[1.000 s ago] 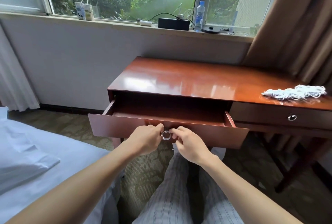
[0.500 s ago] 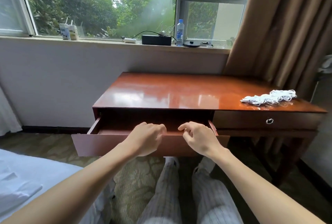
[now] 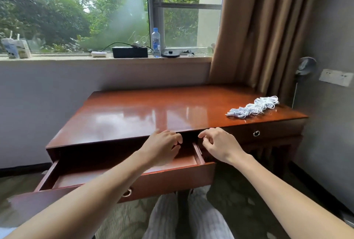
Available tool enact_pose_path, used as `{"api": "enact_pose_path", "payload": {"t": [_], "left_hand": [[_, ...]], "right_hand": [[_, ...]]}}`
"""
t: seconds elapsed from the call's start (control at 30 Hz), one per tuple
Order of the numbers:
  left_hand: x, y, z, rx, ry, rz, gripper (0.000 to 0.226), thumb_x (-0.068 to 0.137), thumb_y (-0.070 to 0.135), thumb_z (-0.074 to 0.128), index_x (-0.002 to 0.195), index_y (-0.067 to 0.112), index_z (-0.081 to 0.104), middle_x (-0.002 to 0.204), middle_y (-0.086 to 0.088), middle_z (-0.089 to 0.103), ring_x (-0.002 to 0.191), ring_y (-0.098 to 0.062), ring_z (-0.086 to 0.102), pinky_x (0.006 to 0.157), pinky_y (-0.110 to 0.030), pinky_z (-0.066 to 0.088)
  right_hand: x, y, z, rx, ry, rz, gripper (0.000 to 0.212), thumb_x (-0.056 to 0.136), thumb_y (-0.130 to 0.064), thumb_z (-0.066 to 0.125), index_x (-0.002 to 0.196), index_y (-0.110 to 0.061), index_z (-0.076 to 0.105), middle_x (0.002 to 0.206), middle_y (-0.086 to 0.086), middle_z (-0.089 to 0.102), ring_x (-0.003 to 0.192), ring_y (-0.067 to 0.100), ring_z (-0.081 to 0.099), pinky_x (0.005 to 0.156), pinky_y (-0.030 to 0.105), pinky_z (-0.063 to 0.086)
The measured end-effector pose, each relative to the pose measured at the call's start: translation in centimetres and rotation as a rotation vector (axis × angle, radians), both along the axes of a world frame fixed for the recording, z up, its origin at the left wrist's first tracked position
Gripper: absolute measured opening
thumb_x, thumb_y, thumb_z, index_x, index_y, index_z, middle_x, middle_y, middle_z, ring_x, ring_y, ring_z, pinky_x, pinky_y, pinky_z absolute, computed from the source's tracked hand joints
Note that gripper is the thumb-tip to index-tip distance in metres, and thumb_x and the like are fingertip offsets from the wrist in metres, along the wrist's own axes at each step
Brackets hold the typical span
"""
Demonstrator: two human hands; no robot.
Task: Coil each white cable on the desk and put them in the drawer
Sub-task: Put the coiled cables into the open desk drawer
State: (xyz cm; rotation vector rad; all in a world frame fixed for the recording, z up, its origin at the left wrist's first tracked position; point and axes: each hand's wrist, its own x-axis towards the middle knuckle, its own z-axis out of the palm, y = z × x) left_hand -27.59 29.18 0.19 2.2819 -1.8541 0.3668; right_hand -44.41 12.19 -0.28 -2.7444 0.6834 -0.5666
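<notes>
White cables [image 3: 252, 107], a loose tangled heap of thin cords, lie at the right of the frame on the end of the glossy reddish-brown wooden desk [image 3: 145, 116], well apart from both hands. The wide wooden drawer [image 3: 172, 177] with its metal ring pull [image 3: 126, 192] stands pulled out across the lower middle of the frame. The left hand [image 3: 161, 147] and the right hand [image 3: 220, 145] hang near each other at centre frame, over the drawer's right end. Their fingers are loosely curled and hold nothing. From where I stand, the reach for the heap looks like the step in hand. It would be best to tease out one cord rather than grab the lot. Then find its end, wind it in even loops round the fingers, and mind the rest does not slide off the desk's front edge.
</notes>
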Motion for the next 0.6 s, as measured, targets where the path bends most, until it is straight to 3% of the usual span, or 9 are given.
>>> {"api": "enact_pose_path", "payload": {"t": [0.1,0.2,0.6], "left_hand": [[0.3,-4.2,0.4,0.007,-0.009,-0.036,0.025,0.101,0.033,0.048,0.122,0.027,0.061,0.120,0.009,0.066,0.116,-0.017,0.058,0.099,-0.038,0.041],[0.2,-8.8,0.6,0.016,0.007,-0.073,0.025,0.103,0.033,0.047,0.123,0.025,0.061,0.122,0.007,0.065,0.117,-0.017,0.057,0.099,-0.037,0.041],[-0.5,-25.2,-0.4,0.027,0.009,-0.228,0.026,0.102,0.033,0.048,0.124,0.028,0.059,0.133,0.005,0.059,0.124,-0.017,0.053,0.103,-0.035,0.038]], "right_hand": [[-0.3,-3.3,0.2,-0.002,-0.011,-0.039,0.027,0.098,-0.030,0.052,0.119,-0.031,0.069,0.106,-0.013,0.067,0.106,0.011,0.057,0.098,0.034,0.046],[-0.7,-7.1,0.4,-0.023,-0.013,-0.076,0.027,0.098,-0.030,0.051,0.118,-0.030,0.070,0.115,-0.012,0.068,0.111,0.011,0.056,0.103,0.033,0.042],[-3.2,-21.0,-0.7,0.007,-0.005,-0.264,0.027,0.099,-0.028,0.050,0.118,-0.030,0.069,0.120,-0.009,0.066,0.114,0.014,0.054,0.105,0.035,0.040]]}}
